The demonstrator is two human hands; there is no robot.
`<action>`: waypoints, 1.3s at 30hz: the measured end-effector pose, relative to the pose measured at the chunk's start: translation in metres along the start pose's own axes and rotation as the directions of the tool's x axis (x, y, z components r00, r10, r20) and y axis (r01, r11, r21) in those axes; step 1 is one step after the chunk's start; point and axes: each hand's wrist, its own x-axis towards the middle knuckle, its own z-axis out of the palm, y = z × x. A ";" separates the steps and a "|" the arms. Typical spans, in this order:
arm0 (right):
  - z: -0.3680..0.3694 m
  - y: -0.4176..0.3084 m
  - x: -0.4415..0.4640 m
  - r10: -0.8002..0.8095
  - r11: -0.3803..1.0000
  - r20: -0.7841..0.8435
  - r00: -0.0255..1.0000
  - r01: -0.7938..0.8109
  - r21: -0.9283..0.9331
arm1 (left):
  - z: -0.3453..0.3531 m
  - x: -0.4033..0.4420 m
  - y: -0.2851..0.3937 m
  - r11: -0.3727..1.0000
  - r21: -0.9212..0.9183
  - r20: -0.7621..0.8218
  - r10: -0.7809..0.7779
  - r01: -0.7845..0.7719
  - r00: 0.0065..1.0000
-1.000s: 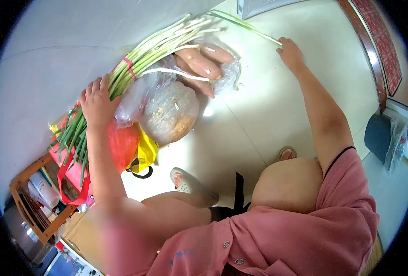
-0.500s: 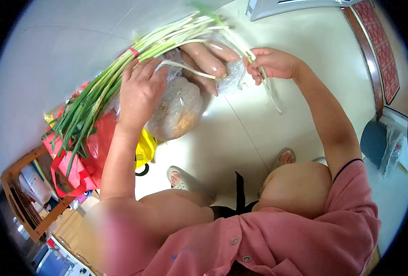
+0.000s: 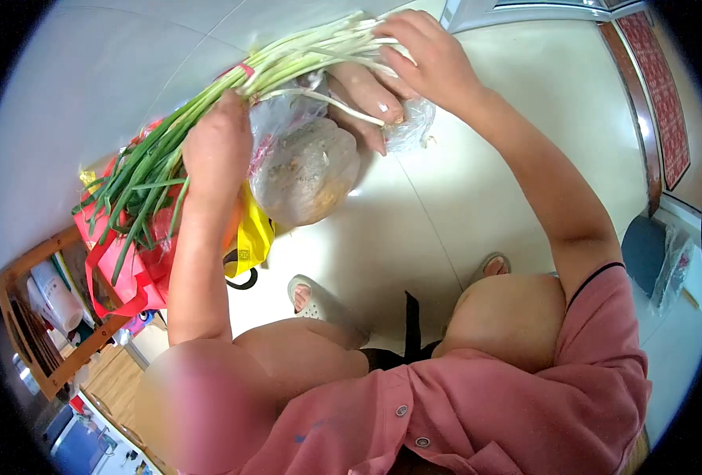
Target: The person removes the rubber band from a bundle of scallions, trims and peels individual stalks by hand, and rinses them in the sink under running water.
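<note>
A long bundle of green onions (image 3: 287, 65), tied with a red band, lies slanting beside the wall. My left hand (image 3: 219, 142) is closed on its green part just below the band. At the white root end, my right hand (image 3: 430, 59) has its fingers spread over the stalks. One white stalk sticks out of the bundle. Beneath the stalks are several sweet potatoes (image 3: 364, 93) in clear plastic, and beside them a large round object (image 3: 305, 172) in a clear bag. The leaves droop over a red bag (image 3: 131, 273).
A yellow bag (image 3: 253, 237) with a black handle rests on the tiled floor (image 3: 414, 237). At the lower left is a wooden rack (image 3: 89, 356) holding items. A red patterned mat (image 3: 660, 103) lies at the upper right. My sandalled feet are near the middle.
My right hand picked up a loose stalk from the floor and brought it left to the bundle's root end. My left hand moved up near the band, and its fingers closed around the bundle.
</note>
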 end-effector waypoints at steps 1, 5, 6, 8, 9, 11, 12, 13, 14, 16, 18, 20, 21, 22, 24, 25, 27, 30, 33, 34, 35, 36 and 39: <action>0.001 0.004 -0.009 0.069 0.998 0.083 0.994 -0.069 -0.003 | 0.001 -0.001 -0.008 0.999 -0.034 0.004 -0.025 0.025 1.000; 0.027 0.008 -0.063 0.141 0.986 0.346 0.928 -0.163 0.037 | 0.013 -0.007 -0.032 0.988 -0.138 0.009 -0.070 0.070 0.998; 0.031 0.009 -0.079 0.192 0.978 0.410 0.892 -0.207 -0.009 | 0.016 -0.009 -0.036 0.985 -0.157 0.008 -0.065 0.065 0.998; 0.034 0.016 -0.109 0.298 0.953 0.522 0.799 -0.281 -0.113 | 0.018 -0.010 -0.039 0.981 -0.193 -0.019 -0.035 0.031 0.999; 0.035 0.025 -0.119 0.311 0.950 0.591 0.744 -0.252 -0.183 | 0.019 -0.011 -0.039 0.977 -0.212 -0.032 -0.020 0.013 0.999; 0.037 0.048 -0.129 0.345 0.936 0.709 0.614 -0.171 -0.308 | 0.015 -0.010 -0.035 0.965 -0.258 -0.007 -0.046 0.043 0.999; 0.034 0.050 -0.126 0.341 0.939 0.752 0.564 -0.171 -0.298 | 0.014 -0.010 -0.034 0.958 -0.280 0.005 -0.059 0.058 0.998; 0.029 0.053 -0.124 0.336 0.942 0.791 0.511 -0.174 -0.287 | 0.015 -0.010 -0.034 0.958 -0.282 0.005 -0.049 0.048 0.999; 0.025 0.055 -0.121 0.329 0.944 0.826 0.457 -0.179 -0.276 | 0.017 -0.010 -0.035 0.958 -0.283 0.004 -0.038 0.037 0.999; 0.014 0.039 -0.098 0.377 0.924 0.851 0.366 -0.209 -0.320 | 0.020 -0.009 -0.036 0.953 -0.302 -0.008 -0.017 0.013 1.000; 0.008 0.023 -0.076 0.418 0.903 0.821 0.388 -0.278 -0.328 | 0.021 -0.008 -0.035 0.941 -0.338 -0.036 -0.003 -0.009 0.999; 0.008 0.014 -0.062 0.459 0.878 0.725 0.513 -0.384 -0.284 | 0.021 -0.007 -0.032 0.924 -0.383 -0.026 -0.021 0.010 0.999; 0.012 0.012 -0.061 0.387 0.902 0.608 0.693 -0.423 -0.092 | 0.021 -0.007 -0.031 0.914 -0.405 -0.020 -0.031 0.020 0.999; 0.020 0.013 -0.060 0.344 0.921 0.567 0.748 -0.386 -0.050 | 0.021 -0.007 -0.030 0.904 -0.426 -0.005 -0.040 0.034 0.999; 0.037 0.017 -0.056 0.254 0.953 0.471 0.845 -0.302 0.028 | 0.021 -0.006 -0.026 0.884 -0.463 0.024 -0.056 0.061 0.998; 0.039 0.006 -0.043 0.273 0.952 0.486 0.830 -0.307 -0.010 | 0.020 -0.006 -0.024 0.864 -0.499 0.031 -0.060 0.067 0.998; 0.045 -0.019 -0.017 0.313 0.945 0.515 0.798 -0.317 -0.082 | 0.015 -0.006 -0.018 0.821 -0.566 0.049 -0.066 0.082 0.997; 0.103 -0.005 -0.021 0.091 0.984 0.364 0.927 -0.027 -0.176 | 0.007 -0.006 -0.007 0.762 -0.646 0.011 -0.053 0.048 0.999; 0.120 -0.007 -0.024 0.033 0.960 0.486 0.873 0.107 -0.259 | 0.008 -0.004 -0.010 0.830 -0.557 0.013 -0.030 0.032 0.999; 0.121 -0.004 -0.027 0.016 0.968 0.440 0.898 0.097 -0.233 | 0.006 -0.003 -0.011 0.853 -0.522 0.005 -0.018 0.018 1.000; 0.123 0.000 -0.030 -0.001 0.974 0.393 0.920 0.089 -0.207 | 0.003 -0.005 -0.010 0.844 -0.535 0.022 -0.038 0.044 0.999; 0.120 -0.001 -0.029 -0.018 0.980 0.345 0.939 0.084 -0.179 | 0.000 -0.007 -0.011 0.823 -0.566 0.027 -0.052 0.058 0.998; 0.103 0.007 -0.033 0.315 0.935 0.181 0.932 -0.338 0.112 | 0.000 -0.014 -0.018 0.759 -0.640 0.066 -0.103 0.121 0.992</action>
